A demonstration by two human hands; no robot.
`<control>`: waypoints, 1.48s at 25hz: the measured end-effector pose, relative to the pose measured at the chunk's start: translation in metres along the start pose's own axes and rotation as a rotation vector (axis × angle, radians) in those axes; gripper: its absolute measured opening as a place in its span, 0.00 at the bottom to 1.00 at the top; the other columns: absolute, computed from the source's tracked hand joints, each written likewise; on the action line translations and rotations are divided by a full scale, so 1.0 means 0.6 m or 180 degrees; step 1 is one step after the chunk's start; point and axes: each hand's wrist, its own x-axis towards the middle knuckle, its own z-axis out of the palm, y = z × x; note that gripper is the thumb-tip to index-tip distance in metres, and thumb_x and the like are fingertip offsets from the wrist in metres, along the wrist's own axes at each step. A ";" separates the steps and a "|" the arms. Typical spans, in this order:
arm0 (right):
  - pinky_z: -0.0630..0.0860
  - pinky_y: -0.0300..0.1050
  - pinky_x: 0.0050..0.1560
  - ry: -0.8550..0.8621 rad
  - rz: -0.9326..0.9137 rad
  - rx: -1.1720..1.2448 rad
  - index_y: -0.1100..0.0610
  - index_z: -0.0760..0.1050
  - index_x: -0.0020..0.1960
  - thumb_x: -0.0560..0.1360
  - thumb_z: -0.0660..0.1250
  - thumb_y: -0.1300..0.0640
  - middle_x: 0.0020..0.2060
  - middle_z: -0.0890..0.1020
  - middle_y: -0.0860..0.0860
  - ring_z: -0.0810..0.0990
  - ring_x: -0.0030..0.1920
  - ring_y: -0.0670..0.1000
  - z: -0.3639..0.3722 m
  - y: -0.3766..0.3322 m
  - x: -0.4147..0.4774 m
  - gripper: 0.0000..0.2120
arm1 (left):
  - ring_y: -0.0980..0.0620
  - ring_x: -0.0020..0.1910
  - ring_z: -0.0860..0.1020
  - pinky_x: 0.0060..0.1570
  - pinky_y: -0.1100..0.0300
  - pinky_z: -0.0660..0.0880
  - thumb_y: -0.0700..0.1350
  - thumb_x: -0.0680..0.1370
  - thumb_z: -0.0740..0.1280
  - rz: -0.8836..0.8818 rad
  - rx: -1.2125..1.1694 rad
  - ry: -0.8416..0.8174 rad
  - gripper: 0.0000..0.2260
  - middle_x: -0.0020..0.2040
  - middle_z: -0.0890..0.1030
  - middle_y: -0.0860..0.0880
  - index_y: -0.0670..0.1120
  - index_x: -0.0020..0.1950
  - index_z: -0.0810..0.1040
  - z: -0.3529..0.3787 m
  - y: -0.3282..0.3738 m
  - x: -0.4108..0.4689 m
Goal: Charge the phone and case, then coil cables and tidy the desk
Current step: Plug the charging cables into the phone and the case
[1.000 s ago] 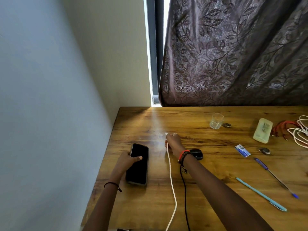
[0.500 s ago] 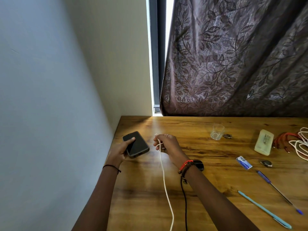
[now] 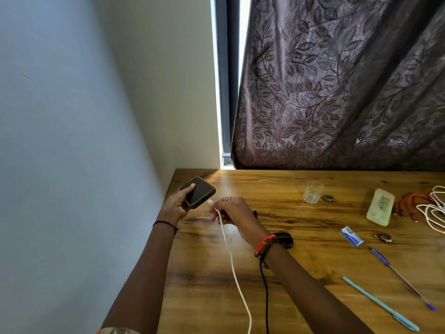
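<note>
Your left hand (image 3: 177, 206) is now holding the phone (image 3: 198, 192) lifted off the surface (image 3: 313, 273), fingers (image 3: 190, 188) wrapping it. Your right hand (image 3: 231, 210) is pinching the cable (image 3: 232, 261) by its plug, just beside the port, so plugging in is nearing.

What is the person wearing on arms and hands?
Forearms bare. The left hand has a thin black cord bracelet at its wrist; the right hand has red and dark beaded bracelets at its wrist and a ring on one finger.
</note>
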 end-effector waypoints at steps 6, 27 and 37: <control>0.73 0.38 0.35 0.0010 0.0034 -0.0008 0.69 0.79 0.47 0.73 0.66 0.60 0.32 0.82 0.55 0.78 0.27 0.45 -0.003 0.001 -0.001 0.11 | 0.42 0.53 0.77 0.46 0.51 0.78 0.40 0.73 0.71 0.0022 0.0108 0.0029 0.14 0.47 0.77 0.39 0.37 0.54 0.71 0.012 -0.006 -0.005; 0.75 0.41 0.40 0.0170 0.0006 0.0190 0.66 0.79 0.47 0.75 0.65 0.60 0.31 0.82 0.53 0.80 0.30 0.44 -0.021 0.009 -0.010 0.09 | 0.42 0.57 0.76 0.50 0.52 0.77 0.40 0.73 0.71 0.0498 0.0078 0.0036 0.22 0.59 0.76 0.37 0.37 0.64 0.68 0.039 -0.031 -0.025; 0.70 0.33 0.31 0.0368 -0.0172 -0.0616 0.65 0.79 0.49 0.76 0.64 0.60 0.32 0.82 0.51 0.78 0.26 0.38 -0.019 0.002 -0.018 0.09 | 0.44 0.53 0.76 0.53 0.52 0.76 0.42 0.74 0.70 0.0675 0.0318 0.0025 0.22 0.58 0.76 0.39 0.36 0.64 0.69 0.043 -0.035 -0.033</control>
